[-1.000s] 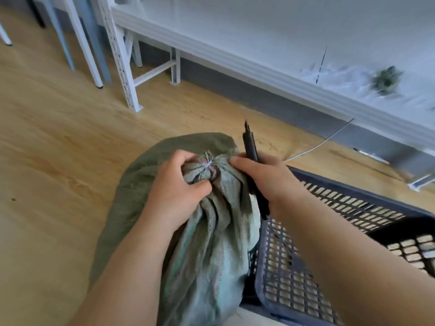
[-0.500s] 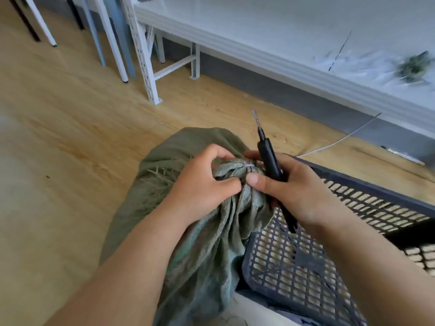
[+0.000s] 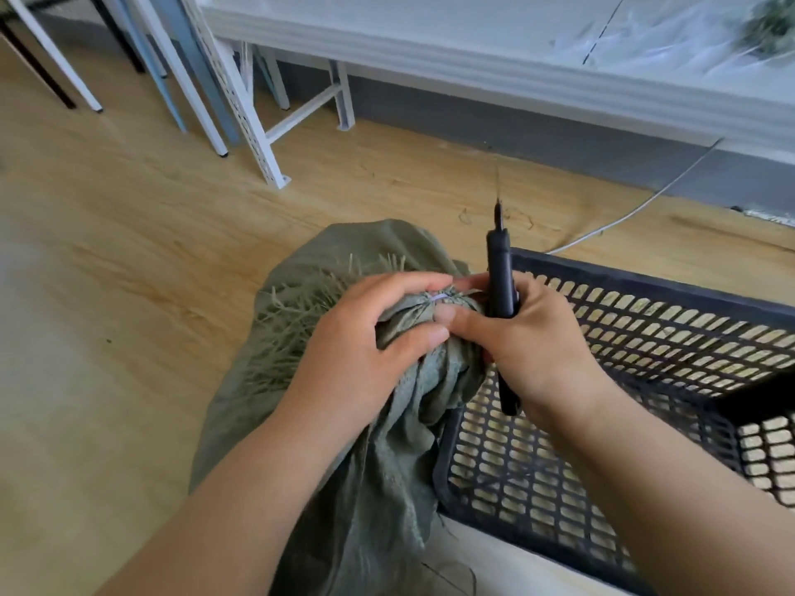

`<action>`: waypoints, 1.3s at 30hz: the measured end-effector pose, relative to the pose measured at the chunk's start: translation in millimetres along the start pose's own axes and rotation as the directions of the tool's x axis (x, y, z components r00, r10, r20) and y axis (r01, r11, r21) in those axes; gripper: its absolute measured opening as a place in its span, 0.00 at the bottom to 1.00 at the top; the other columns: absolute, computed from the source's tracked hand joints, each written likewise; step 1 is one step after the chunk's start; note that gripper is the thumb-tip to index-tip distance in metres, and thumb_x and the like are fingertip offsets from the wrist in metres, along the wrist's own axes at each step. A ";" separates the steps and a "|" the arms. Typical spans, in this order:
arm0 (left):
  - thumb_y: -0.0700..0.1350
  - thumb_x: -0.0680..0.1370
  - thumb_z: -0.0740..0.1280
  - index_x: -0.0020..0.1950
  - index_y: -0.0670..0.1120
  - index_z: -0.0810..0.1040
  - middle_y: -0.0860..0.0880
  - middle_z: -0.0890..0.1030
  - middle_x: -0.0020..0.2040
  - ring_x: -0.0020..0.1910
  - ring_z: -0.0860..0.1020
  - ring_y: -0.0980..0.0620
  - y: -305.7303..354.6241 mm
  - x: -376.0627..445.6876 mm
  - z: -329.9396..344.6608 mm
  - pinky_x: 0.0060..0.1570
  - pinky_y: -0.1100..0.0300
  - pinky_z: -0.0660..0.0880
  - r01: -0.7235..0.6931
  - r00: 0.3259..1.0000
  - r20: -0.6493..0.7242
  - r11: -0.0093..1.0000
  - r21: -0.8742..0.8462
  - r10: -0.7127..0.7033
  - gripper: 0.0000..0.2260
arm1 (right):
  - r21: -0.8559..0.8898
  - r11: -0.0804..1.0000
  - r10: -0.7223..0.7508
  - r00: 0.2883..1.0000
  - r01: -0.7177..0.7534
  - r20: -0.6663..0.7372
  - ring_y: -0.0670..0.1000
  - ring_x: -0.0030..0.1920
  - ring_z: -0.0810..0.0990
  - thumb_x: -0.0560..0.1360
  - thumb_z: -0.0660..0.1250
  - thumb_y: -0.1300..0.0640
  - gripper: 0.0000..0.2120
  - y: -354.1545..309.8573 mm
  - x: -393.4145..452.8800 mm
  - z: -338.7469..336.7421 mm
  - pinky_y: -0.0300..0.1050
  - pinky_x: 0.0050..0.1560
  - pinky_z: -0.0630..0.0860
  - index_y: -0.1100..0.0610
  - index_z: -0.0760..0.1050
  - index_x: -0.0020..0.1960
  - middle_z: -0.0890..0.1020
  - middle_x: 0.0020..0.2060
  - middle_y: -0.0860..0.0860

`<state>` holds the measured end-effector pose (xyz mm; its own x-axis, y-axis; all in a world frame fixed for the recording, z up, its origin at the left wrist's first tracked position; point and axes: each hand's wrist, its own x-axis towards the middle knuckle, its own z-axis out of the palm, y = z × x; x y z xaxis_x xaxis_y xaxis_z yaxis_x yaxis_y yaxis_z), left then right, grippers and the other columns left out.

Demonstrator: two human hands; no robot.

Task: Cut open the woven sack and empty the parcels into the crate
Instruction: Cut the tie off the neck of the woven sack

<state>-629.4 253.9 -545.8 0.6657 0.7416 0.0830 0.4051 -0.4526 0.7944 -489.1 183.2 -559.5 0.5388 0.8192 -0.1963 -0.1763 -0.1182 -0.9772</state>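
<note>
A green woven sack [image 3: 387,466] lies on the wooden floor, its gathered neck bound by a thin white tie [image 3: 439,298]. My left hand [image 3: 365,350] grips the bunched neck just below the tie. My right hand [image 3: 529,346] holds a black utility knife [image 3: 501,290] upright, blade pointing away from me, while its thumb presses on the sack's neck beside the tie. The frayed mouth of the sack fans out behind my left hand. A dark perforated plastic crate [image 3: 645,380] stands right of the sack, touching it. No parcels are visible.
White metal shelving legs [image 3: 258,135] and thin furniture legs [image 3: 56,71] stand at the far left. A low white platform [image 3: 516,66] runs along the back, with clear plastic wrap on it. A grey cable [image 3: 636,208] trails over the floor behind the crate.
The view has shifted left and closer. Both hands have stayed on the sack's neck; the knife now stands more upright and the right thumb has closed in next to the tie.
</note>
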 end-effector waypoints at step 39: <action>0.57 0.71 0.72 0.54 0.62 0.74 0.65 0.79 0.49 0.50 0.76 0.70 -6.3 11.2 1.8 0.44 0.74 0.71 0.090 0.995 0.039 0.996 -0.019 -0.089 0.14 | -0.371 0.919 -0.099 0.989 0.132 0.109 0.38 0.33 0.77 0.72 0.73 0.57 0.04 1.5 12.4 -5.6 0.33 0.39 0.73 0.50 0.79 0.42 0.80 0.31 0.40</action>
<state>-623.3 264.2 -551.0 0.6511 0.7589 -0.0121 0.4514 -0.3744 0.8099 -478.1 190.1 -563.8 0.4609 0.8830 -0.0891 0.2150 -0.2085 -0.9541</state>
